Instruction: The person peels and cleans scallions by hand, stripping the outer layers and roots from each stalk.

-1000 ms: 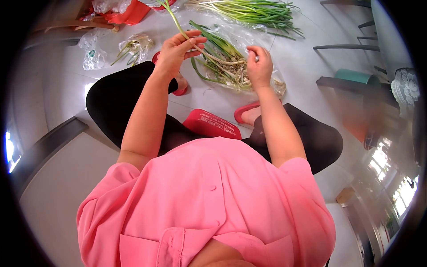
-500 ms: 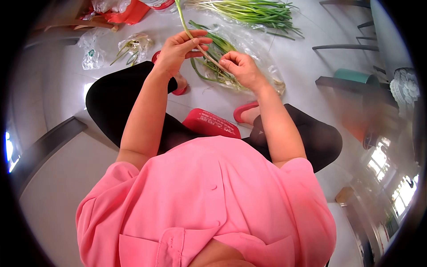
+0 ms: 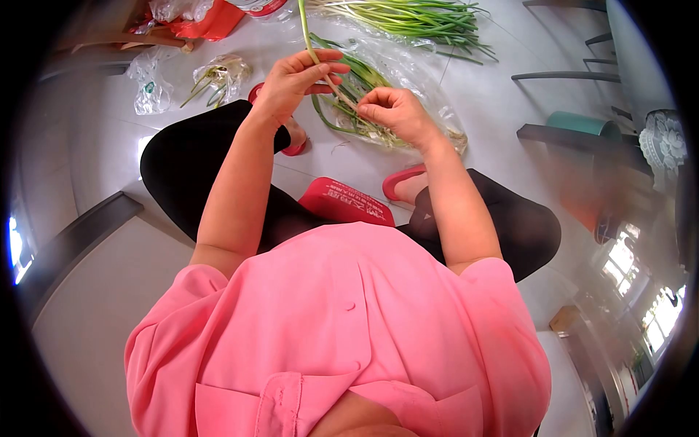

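My left hand (image 3: 297,80) pinches a long green onion (image 3: 306,33), whose green end points up and away past the top edge of the view. Lower down, at its pale root end, my right hand (image 3: 393,114) has thumb and forefinger closed on the stalk. Beneath both hands a clear plastic bag (image 3: 429,91) lies spread on the floor with a loose heap of untrimmed green onions (image 3: 364,76) on it. Beyond that rests a bundle of green onions (image 3: 415,20) with white ends to the left and green tops to the right.
To the left sit a small clear bag with onion scraps (image 3: 222,76) and a crumpled plastic bag (image 3: 151,80). A red bag (image 3: 211,22) and a round container (image 3: 258,6) stand at the back. Dark chair legs (image 3: 564,76) are at right; a red printed item (image 3: 346,202) lies between my feet.
The green onion's upper end has swung slightly to the right. My right hand has shifted a little to the left along the root end, while my left hand stays nearly in place.
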A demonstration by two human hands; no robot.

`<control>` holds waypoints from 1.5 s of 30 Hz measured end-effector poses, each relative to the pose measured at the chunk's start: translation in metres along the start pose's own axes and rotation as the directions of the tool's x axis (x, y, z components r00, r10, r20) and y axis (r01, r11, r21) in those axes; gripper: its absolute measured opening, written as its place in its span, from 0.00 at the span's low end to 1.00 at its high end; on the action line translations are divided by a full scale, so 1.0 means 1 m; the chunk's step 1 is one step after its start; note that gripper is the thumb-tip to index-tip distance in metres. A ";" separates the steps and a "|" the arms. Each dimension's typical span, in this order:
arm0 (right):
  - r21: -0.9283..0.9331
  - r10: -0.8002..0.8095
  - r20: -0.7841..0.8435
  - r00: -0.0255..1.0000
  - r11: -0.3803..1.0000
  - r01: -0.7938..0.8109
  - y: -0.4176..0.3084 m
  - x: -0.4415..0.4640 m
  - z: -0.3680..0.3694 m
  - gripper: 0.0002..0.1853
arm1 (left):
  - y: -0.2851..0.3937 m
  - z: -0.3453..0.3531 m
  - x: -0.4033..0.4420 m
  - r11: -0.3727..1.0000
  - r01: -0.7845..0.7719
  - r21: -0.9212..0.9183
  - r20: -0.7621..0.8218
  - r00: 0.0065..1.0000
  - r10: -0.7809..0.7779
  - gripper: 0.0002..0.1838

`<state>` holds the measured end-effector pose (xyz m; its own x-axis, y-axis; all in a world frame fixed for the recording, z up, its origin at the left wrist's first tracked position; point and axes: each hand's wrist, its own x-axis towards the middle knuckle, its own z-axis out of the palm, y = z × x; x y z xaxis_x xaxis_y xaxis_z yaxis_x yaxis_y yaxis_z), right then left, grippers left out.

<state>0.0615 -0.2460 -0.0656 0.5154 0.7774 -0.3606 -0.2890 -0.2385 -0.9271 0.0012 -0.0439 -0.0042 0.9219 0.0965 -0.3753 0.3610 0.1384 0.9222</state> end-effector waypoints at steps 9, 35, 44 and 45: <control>0.002 -0.012 -0.110 0.994 1.000 0.012 0.024 0.010 0.003 0.07 | -0.001 0.000 -0.001 0.999 0.003 -0.034 -0.013 1.000 -0.003 0.17; 0.390 0.501 -0.539 0.677 0.861 -0.326 0.128 0.006 -0.032 0.10 | -0.012 0.004 0.002 0.996 -0.005 -0.091 -0.164 0.986 -0.010 0.13; -0.677 -0.361 -0.504 0.785 0.729 -0.100 0.089 0.005 -0.020 0.14 | -0.008 -0.003 -0.001 0.966 0.024 -0.257 -0.191 0.979 -0.075 0.18; -0.678 -0.361 -0.503 0.785 0.728 -0.100 0.077 0.002 -0.019 0.14 | -0.008 -0.004 -0.001 0.958 0.026 -0.286 -0.207 0.974 -0.088 0.18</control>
<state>0.0554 -0.2740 -0.1399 0.9150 0.4034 0.0006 0.2854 -0.6462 -0.7078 -0.0036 -0.0411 -0.0117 0.8375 0.2855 -0.4659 0.3291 0.4170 0.8472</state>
